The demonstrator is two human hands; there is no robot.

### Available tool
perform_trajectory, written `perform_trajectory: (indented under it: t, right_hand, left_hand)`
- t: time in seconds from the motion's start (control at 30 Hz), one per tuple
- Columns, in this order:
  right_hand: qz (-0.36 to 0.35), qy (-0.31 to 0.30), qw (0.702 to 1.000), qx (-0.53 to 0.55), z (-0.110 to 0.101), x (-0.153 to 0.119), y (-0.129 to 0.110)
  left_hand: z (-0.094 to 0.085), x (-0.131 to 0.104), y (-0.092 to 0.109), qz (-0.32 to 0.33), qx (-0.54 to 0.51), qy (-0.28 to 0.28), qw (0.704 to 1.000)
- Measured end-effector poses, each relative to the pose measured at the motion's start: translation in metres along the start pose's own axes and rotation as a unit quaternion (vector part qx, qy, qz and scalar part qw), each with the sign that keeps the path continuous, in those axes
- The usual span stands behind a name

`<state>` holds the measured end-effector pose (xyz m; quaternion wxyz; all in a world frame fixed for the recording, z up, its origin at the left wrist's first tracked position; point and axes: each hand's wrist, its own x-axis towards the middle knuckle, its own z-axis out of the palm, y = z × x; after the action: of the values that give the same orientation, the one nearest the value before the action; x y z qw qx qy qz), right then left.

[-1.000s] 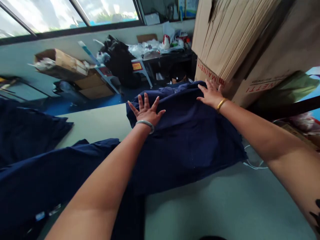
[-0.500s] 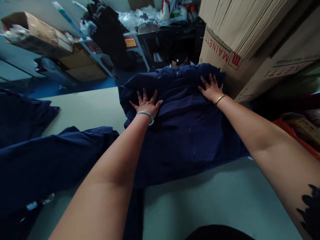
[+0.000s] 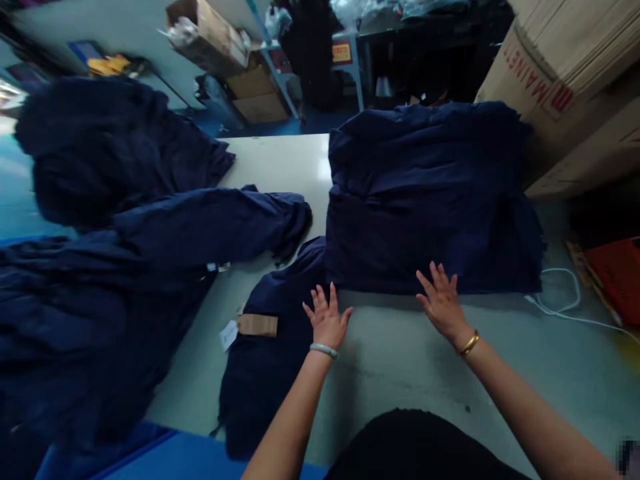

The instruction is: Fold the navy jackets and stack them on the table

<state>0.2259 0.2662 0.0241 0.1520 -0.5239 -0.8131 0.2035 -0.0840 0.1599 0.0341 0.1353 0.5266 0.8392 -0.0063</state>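
A dark blue garment (image 3: pixel 425 193) lies spread and roughly rectangular on the pale table (image 3: pixel 395 347). My left hand (image 3: pixel 329 320), with a pale bangle at the wrist, is near its lower left corner, fingers spread and nothing held. My right hand (image 3: pixel 443 300), with a gold bangle, is at its lower edge, fingers also apart and holding nothing. Whether either hand touches the cloth cannot be told. Left of my left hand, another dark blue piece (image 3: pixel 270 373) bears a brown tag (image 3: pixel 257 325) and a white tag (image 3: pixel 229 335).
More dark blue garments (image 3: pixel 120 147) are heaped on the left. Tall cardboard boxes (image 3: pixel 540 80) stand at the back right. A white cable (image 3: pixel 575 307) curls at the right, near an orange-red item (image 3: pixel 617 277). Behind the table are a shelf and an open carton (image 3: pixel 210 40).
Both hands have drawn back from the garment's far part to its near edge. The view has shifted left, showing more of the heaped garments and the tagged piece.
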Motion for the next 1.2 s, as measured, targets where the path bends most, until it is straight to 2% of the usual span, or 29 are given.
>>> perform_trajectory:
  t: [0.07,0.17,0.3,0.43,0.53,0.63,0.8,1.0,1.1,1.2]
  right_hand:
    - [0.002,-0.029,0.999,0.015,0.031,-0.035,-0.016]
    - [-0.013,-0.044,0.999,0.025,0.06,-0.07,-0.035]
    - [-0.063,-0.068,0.996,0.015,0.076,-0.097,-0.051]
    - [-0.105,-0.09,0.99,0.011,0.082,-0.108,-0.062]
    - [-0.134,-0.1,0.986,0.007,0.082,-0.104,-0.076]
    - [-0.171,-0.114,0.979,0.008,0.078,-0.087,-0.101]
    - [-0.21,-0.164,0.964,0.003,0.078,-0.047,-0.169]
    - [-0.242,-0.218,0.945,-0.032,0.101,-0.008,-0.252]
    - [-0.225,-0.258,0.937,-0.064,0.114,-0.005,-0.268]
    - [-0.195,-0.307,0.927,-0.093,0.121,-0.02,-0.258]
  left_hand:
    - [0.02,-0.042,-0.037,-0.054,0.036,-0.003,0.998]
    - [0.031,-0.079,-0.085,-0.115,0.066,-0.003,0.991]
    - [0.03,-0.096,-0.123,-0.138,0.042,-0.045,0.989]
    - [0.024,-0.097,-0.148,-0.148,-0.006,-0.041,0.988]
    - [0.023,-0.103,-0.171,-0.145,-0.05,-0.047,0.987]
    - [0.03,-0.122,-0.195,-0.111,-0.075,-0.055,0.989]
    - [0.051,-0.167,-0.226,-0.091,-0.076,-0.039,0.992]
    - [0.065,-0.204,-0.261,-0.046,-0.099,-0.054,0.993]
    - [0.066,-0.209,-0.273,-0.009,-0.115,-0.079,0.99]
    - [0.062,-0.211,-0.274,0.004,-0.118,-0.115,0.986]
